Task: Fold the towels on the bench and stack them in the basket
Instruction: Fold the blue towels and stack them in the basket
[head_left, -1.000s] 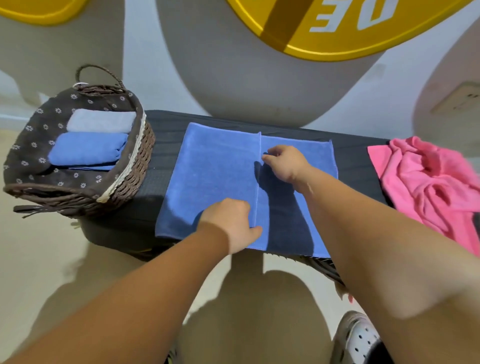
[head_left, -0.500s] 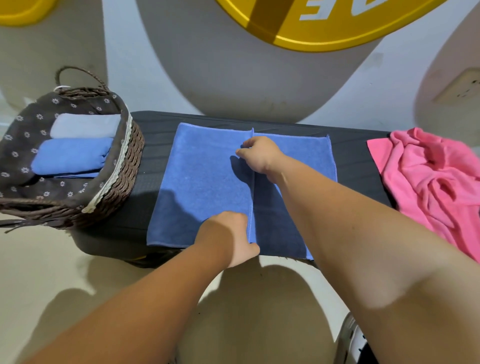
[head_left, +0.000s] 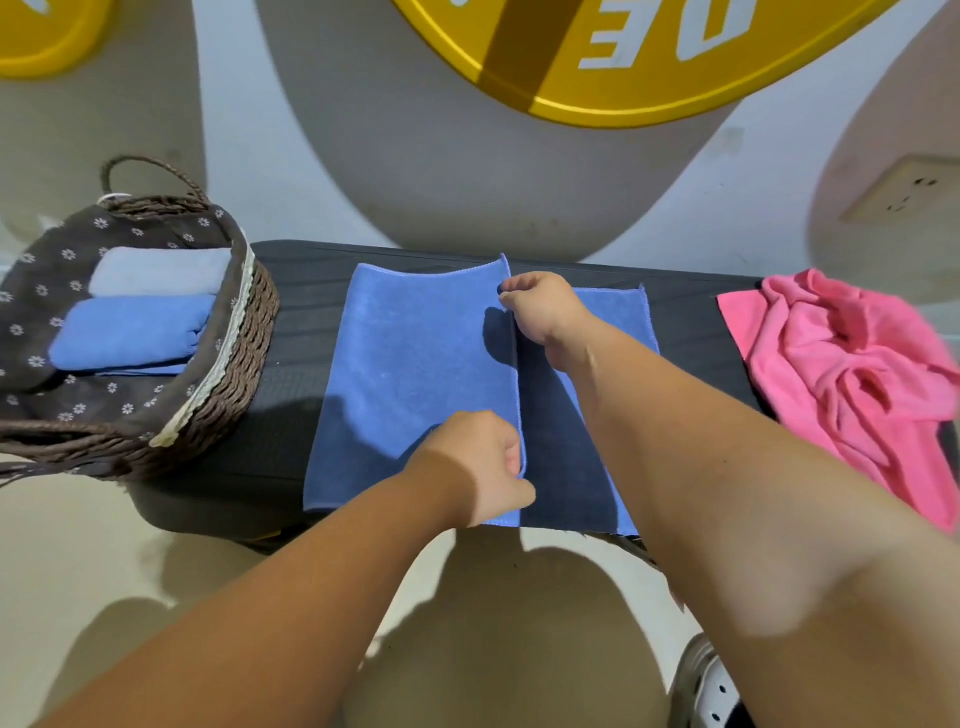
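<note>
A blue towel (head_left: 415, 374) lies flat across the black bench (head_left: 306, 291), with its left part folded over the right part. My left hand (head_left: 480, 467) pinches the near end of the folded edge. My right hand (head_left: 543, 306) pinches the far end of that same edge, which lifts slightly off the layer below. A crumpled pink towel (head_left: 852, 374) rests on the bench's right end. At the left end stands a wicker basket (head_left: 228, 384) with a dark flowered lining, holding a folded blue towel (head_left: 130, 332) and a folded pale blue towel (head_left: 156, 278).
A wall with a large yellow sign (head_left: 597, 57) rises just behind the bench, with a socket (head_left: 904, 195) at the right. The floor is beige. My shoe (head_left: 711, 686) shows at the bottom right.
Both hands have closed onto the folded edge of the blue towel. My right hand slid toward the far end, and the far corner now stands lifted.
</note>
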